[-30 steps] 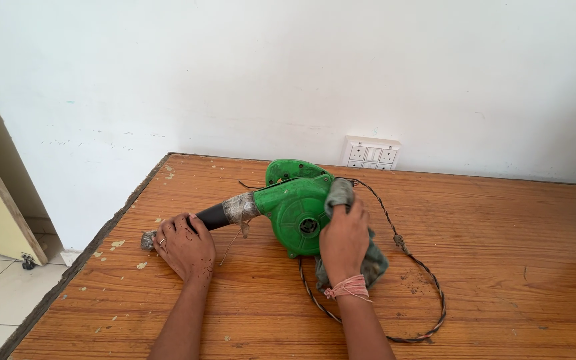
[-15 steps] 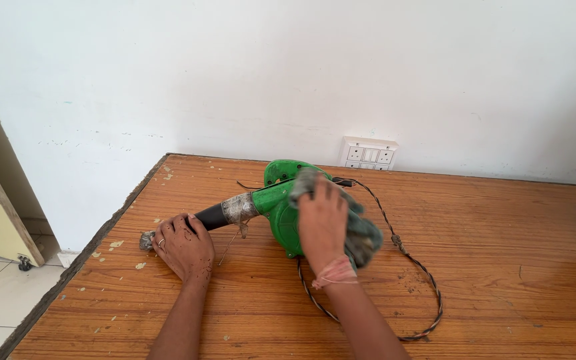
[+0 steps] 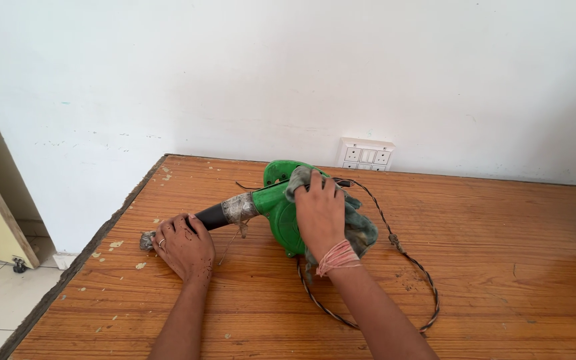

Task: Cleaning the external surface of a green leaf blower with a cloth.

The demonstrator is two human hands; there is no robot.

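Surface: a worn wooden tabletop (image 3: 501, 267) with a reddish grain, flecked with pale paint chips near its left edge, standing against a plain white wall (image 3: 288, 73).
Wall fitting: a white switch-and-socket plate (image 3: 367, 154) sits just above the table's back edge, behind the tool.
Tool: a green electric blower (image 3: 280, 200) lies on its side near the middle of the table, its rounded plastic housing hard and glossy, its loop handle toward the wall.
Nozzle: a black tapered nozzle (image 3: 213, 216) points left, joined to the housing by a wrap of dull silvery tape (image 3: 240, 207).
Cord: a twisted dark cord (image 3: 408, 257) trails right from the blower and loops back along the table, with a knot partway.
Left hand: the left hand (image 3: 183, 248) is laid palm-down, fingers curled over the nozzle's tip, pinning it to the wood.
Right hand: the right hand (image 3: 320, 212) presses a crumpled grey-green cloth (image 3: 358, 227) against the top and side of the housing, fingers closed over the soft, limp fabric; a pink thread band circles the wrist.
Step in hand: by my reading, wiping the blower's casing while the other hand steadies it.
Next move calls for: firm, even pressure along the curved shell, and a steady hold on the nozzle so the smooth body does not roll.
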